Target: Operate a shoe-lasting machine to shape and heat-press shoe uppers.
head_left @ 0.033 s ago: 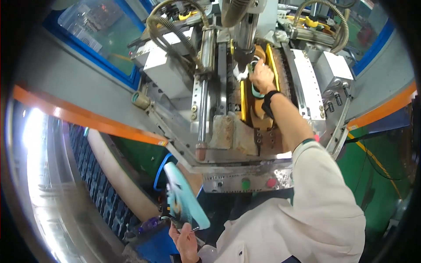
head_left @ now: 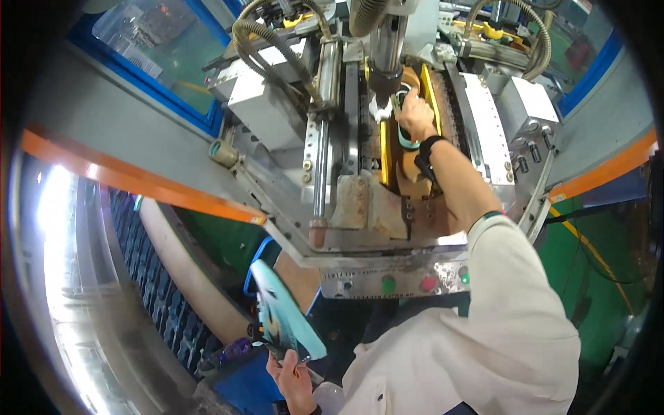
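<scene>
My left hand (head_left: 293,377), low in the view, is closed around one end of a teal shoe (head_left: 285,308) with dark parts along its side. The shoe stands tilted, its other end pointing up and away. My right hand (head_left: 416,116) reaches into the machine (head_left: 353,200), the arm stretched forward. Its fingers press on a second teal shoe (head_left: 408,144), lying between two yellow side plates (head_left: 384,149). Most of that shoe is covered by the hand, so whether the fingers grip it or only press on it is hidden. Just left of the hand hangs a dark metal press head (head_left: 384,81).
A control panel (head_left: 404,282) with green and red buttons runs along the machine's front edge. Metal cylinders and ribbed hoses (head_left: 266,48) flank the work spot. Grey side walls with an orange edge strip (head_left: 138,178) curve in. A belt with dark blocks (head_left: 155,290) lies left.
My left hand's shoe has shifted slightly left and downward. My right wrist has edged a little to the right, while the fingers stay at the shoe in the machine.
</scene>
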Motion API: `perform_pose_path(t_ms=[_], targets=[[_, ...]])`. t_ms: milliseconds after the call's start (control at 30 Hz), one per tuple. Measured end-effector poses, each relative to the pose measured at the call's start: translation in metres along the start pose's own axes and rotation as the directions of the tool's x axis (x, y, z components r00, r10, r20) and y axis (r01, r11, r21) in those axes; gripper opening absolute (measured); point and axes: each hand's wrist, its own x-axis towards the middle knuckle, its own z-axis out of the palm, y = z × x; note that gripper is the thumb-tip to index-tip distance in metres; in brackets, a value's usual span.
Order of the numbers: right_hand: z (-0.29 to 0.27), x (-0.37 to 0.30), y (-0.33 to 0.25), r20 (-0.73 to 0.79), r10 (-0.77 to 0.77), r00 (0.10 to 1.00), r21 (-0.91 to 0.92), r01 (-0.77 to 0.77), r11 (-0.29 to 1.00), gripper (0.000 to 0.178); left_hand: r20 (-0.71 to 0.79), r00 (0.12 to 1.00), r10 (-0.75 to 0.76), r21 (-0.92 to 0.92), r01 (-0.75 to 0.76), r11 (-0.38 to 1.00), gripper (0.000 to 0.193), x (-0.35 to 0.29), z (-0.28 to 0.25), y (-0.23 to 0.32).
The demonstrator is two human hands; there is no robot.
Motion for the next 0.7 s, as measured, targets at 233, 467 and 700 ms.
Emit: perform_pose_path(t_ms=[233,467,700], targets=[[-0.092,-0.211,-0.044,-0.198,-0.535,0.822,0.435,0.562,0.703,0.017,-0.366,0.93,0.02,-0.151,-0.081,0.985,0.041,-0.041,-0.034,-0.034],[0.061,-0.383,0.024,0.21,-0.692,0.69,0.515,0.523,0.679,0.016,-0.246,0.967,-0.067,-0.153,0.03,0.988,0.031,-0.059,-0.023,-0.058],[0.084,-0.393,0.029,0.332,-0.707,0.625,0.425,0.57,0.703,0.025,-0.264,0.964,-0.033,-0.086,0.011,0.996,0.033,-0.086,-0.011,-0.068]])
